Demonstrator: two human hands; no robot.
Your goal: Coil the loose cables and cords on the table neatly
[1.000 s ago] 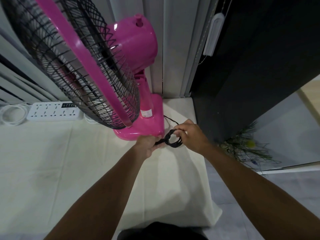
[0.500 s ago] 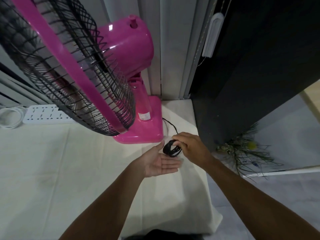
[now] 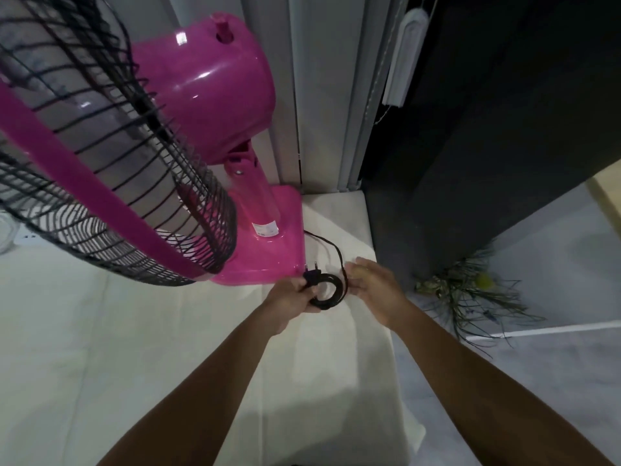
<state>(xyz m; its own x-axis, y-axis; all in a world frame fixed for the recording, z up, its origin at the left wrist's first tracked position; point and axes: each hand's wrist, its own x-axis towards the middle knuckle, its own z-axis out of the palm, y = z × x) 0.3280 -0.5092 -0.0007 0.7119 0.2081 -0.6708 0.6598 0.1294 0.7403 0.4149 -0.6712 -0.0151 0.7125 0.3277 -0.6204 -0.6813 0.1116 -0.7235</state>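
That black fan cord (image 3: 331, 292) looks light and springy, the kind that'll pop loose if you let go, so pinching the loops together right by the plug (image 3: 312, 272) seems the smart spot. It's a small tight coil of thin cable, held just over the white table (image 3: 100, 331), at about 5 o'clock from the pink fan (image 3: 262, 257) base. The left hand (image 3: 290, 302) is closed on the coil, and the right hand (image 3: 373, 290) sits open at its 3 o'clock, fingertips just beside the tail.

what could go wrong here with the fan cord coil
1. The coil is pinched only by the left hand; the right hand looks open beside it, so loops may spring apart.
2. A short lead runs to the pink fan; pulling could tug its base.
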